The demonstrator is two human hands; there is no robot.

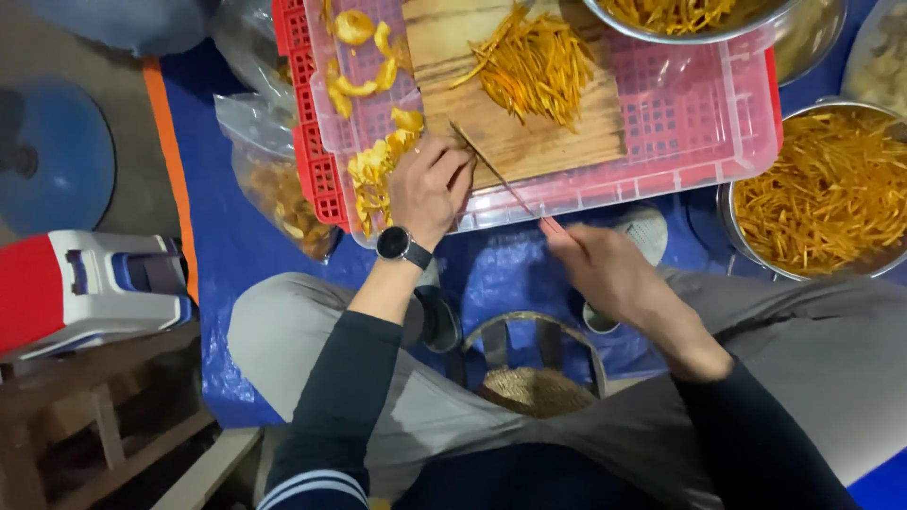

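A wooden cutting board (pixel 529 132) lies in a clear pink-tinted crate (pixel 699 123) and carries a heap of thin orange strips (pixel 534 61). My left hand (pixel 430 189), with a dark watch on the wrist, rests at the board's near left corner with its fingers curled. Yellow fruit slices (pixel 373 170) lie just to its left; whether it holds any is hidden. My right hand (pixel 605 269) grips the handle of a thin knife (pixel 491 170). The blade slants up-left onto the board, right beside my left fingers.
Metal bowls of orange strips stand at the right (pixel 822 189) and top (pixel 680 19). A red crate (pixel 302 123) and plastic bags (pixel 274 189) of slices sit left on a blue tarp (pixel 227 246). A red-and-white stool (pixel 85 288) stands far left; a small stool (pixel 534 387) is between my knees.
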